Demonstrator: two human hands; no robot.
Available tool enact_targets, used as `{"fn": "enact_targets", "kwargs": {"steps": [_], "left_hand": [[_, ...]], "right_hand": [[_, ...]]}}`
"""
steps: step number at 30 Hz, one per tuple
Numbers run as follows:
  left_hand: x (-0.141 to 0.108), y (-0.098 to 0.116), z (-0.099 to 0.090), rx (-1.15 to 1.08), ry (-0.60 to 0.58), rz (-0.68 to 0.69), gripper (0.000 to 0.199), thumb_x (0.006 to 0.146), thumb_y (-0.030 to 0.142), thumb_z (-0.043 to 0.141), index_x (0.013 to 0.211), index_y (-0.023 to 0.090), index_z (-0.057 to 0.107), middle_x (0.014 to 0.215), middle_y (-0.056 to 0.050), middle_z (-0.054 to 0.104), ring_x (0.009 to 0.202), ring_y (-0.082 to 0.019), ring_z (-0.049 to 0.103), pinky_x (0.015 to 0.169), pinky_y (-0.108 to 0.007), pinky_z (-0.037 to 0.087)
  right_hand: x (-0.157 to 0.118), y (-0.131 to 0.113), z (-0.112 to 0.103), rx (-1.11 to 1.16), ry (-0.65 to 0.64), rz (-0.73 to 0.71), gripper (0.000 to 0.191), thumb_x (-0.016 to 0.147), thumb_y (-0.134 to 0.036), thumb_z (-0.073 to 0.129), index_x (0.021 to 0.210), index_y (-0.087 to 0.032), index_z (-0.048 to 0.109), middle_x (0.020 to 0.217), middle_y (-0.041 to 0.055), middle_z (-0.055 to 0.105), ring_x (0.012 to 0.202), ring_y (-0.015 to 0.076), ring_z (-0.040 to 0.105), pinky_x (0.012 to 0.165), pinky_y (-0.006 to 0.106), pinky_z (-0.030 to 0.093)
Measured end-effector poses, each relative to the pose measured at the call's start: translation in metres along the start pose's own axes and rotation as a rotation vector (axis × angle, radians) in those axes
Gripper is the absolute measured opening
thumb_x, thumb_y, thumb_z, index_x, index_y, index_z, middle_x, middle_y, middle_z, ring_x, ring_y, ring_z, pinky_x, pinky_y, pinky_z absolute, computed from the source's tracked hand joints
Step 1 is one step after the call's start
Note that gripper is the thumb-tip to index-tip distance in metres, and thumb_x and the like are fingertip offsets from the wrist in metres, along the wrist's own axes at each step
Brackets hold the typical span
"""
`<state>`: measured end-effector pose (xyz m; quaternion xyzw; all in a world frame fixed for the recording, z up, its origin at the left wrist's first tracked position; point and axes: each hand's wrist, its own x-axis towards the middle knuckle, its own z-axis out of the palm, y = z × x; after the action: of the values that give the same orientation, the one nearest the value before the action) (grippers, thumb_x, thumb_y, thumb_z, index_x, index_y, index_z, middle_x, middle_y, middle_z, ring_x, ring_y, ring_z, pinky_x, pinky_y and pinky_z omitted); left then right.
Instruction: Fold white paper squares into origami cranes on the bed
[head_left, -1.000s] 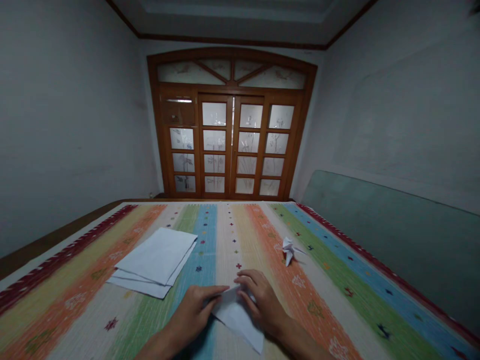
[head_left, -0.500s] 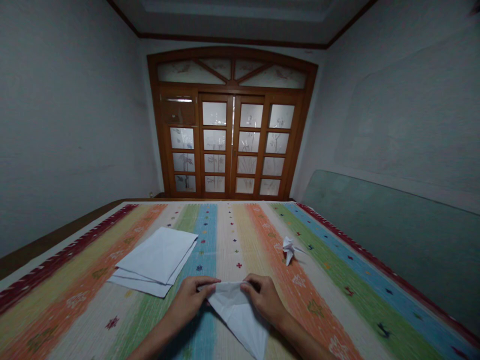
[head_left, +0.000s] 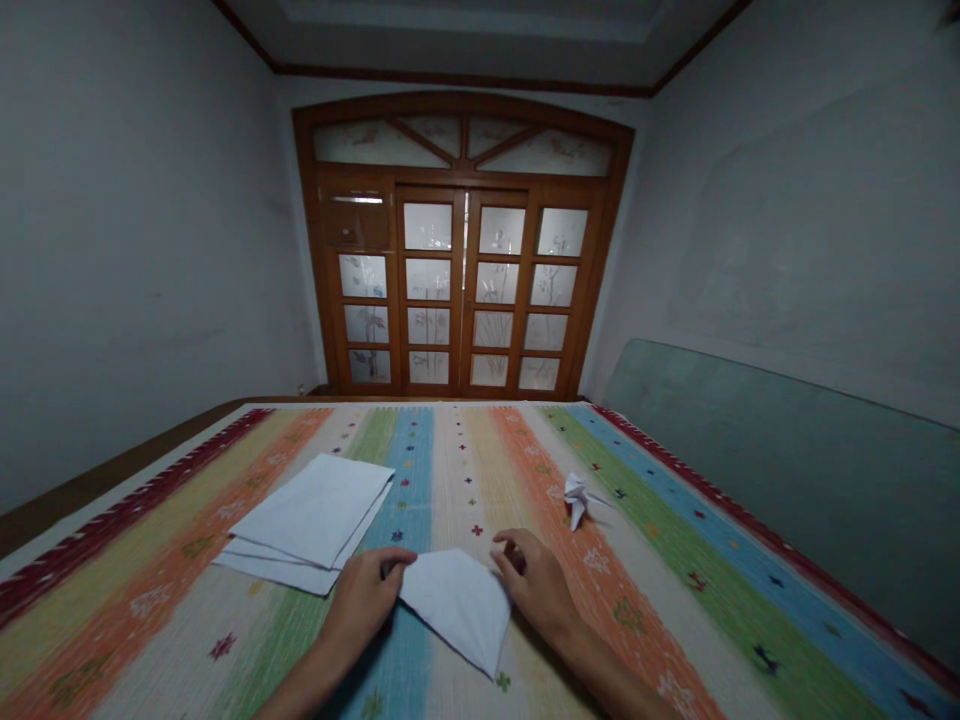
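A folded piece of white paper [head_left: 459,605] lies in front of me, its narrow point toward me. My left hand [head_left: 369,592] pinches the paper's left corner between thumb and fingers. Just beyond the right edge is my right hand [head_left: 538,585], fingers loosely curled and thumb and forefinger slightly apart with nothing seen between them. Whether its lower fingers touch the paper I cannot tell.
On the left is a stack of white paper sheets [head_left: 319,510]. A small folded paper crane [head_left: 577,500] stands to the right. A striped cloth [head_left: 225,645] covers the table. Along the right side runs a pale green panel [head_left: 787,460], and wooden doors [head_left: 463,290] stand behind.
My right hand has let go of the paper's right corner and shifted slightly right and away. The paper's near point has moved up and left; its top edge now looks rounded. My left hand moved slightly left.
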<state>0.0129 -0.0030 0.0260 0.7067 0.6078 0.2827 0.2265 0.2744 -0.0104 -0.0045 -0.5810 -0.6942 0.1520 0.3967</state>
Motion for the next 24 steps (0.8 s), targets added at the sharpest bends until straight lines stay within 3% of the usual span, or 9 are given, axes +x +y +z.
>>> {"fn": "enact_targets", "kwargs": {"steps": [2,6,11,14,17,24], "left_hand": [[-0.001,0.000,-0.001,0.066,0.030,0.018,0.033,0.084,0.020,0.052,0.099,0.021,0.082,0.101,-0.008,0.080,0.100,-0.029,0.070,0.091,-0.038,0.048],[-0.004,0.001,-0.002,0.327,0.045,0.097,0.028,0.087,0.020,0.056,0.100,0.024,0.081,0.094,-0.010,0.075,0.100,-0.031,0.065,0.089,-0.040,0.048],[-0.002,-0.006,0.003,0.395,0.077,0.238,0.035,0.088,0.011,0.054,0.110,0.024,0.078,0.104,-0.011,0.072,0.105,-0.032,0.060,0.095,-0.046,0.048],[-0.003,-0.015,0.014,0.336,-0.019,0.432,0.053,0.084,-0.001,0.049,0.124,0.027,0.070,0.129,-0.009,0.066,0.125,-0.030,0.053,0.106,-0.046,0.045],[-0.007,-0.021,0.024,0.240,-0.145,0.576,0.060,0.090,0.002,0.046,0.142,0.031,0.055,0.143,-0.005,0.060,0.136,-0.027,0.047,0.113,-0.046,0.043],[-0.012,-0.024,0.027,0.172,-0.260,0.600,0.049,0.101,0.023,0.048,0.150,0.032,0.045,0.157,-0.003,0.045,0.146,-0.027,0.037,0.120,-0.050,0.035]], "right_hand": [[-0.001,-0.002,0.000,-0.087,-0.008,-0.007,0.020,0.085,-0.028,0.067,0.103,-0.019,0.070,0.093,0.0081,0.069,0.088,0.0257,0.067,0.080,0.036,0.052],[-0.007,-0.010,-0.001,-0.260,-0.085,-0.038,0.043,0.065,-0.038,0.088,0.100,-0.021,0.071,0.102,0.0092,0.062,0.098,0.0306,0.061,0.084,0.040,0.049],[-0.013,-0.020,0.001,-0.279,-0.144,-0.030,0.042,0.067,-0.035,0.088,0.100,-0.020,0.069,0.102,0.0095,0.062,0.099,0.0314,0.059,0.087,0.042,0.047],[-0.014,-0.021,0.004,-0.268,-0.144,-0.022,0.035,0.070,-0.029,0.085,0.098,-0.020,0.067,0.101,0.0090,0.062,0.098,0.0304,0.059,0.087,0.042,0.046],[-0.015,-0.019,0.007,-0.247,-0.128,-0.023,0.034,0.070,-0.026,0.083,0.098,-0.020,0.066,0.102,0.0092,0.062,0.099,0.0306,0.059,0.088,0.042,0.046],[-0.016,-0.012,0.012,-0.115,-0.099,-0.027,0.032,0.070,-0.015,0.074,0.099,-0.021,0.062,0.102,0.0080,0.065,0.101,0.0291,0.061,0.090,0.040,0.048]]}}
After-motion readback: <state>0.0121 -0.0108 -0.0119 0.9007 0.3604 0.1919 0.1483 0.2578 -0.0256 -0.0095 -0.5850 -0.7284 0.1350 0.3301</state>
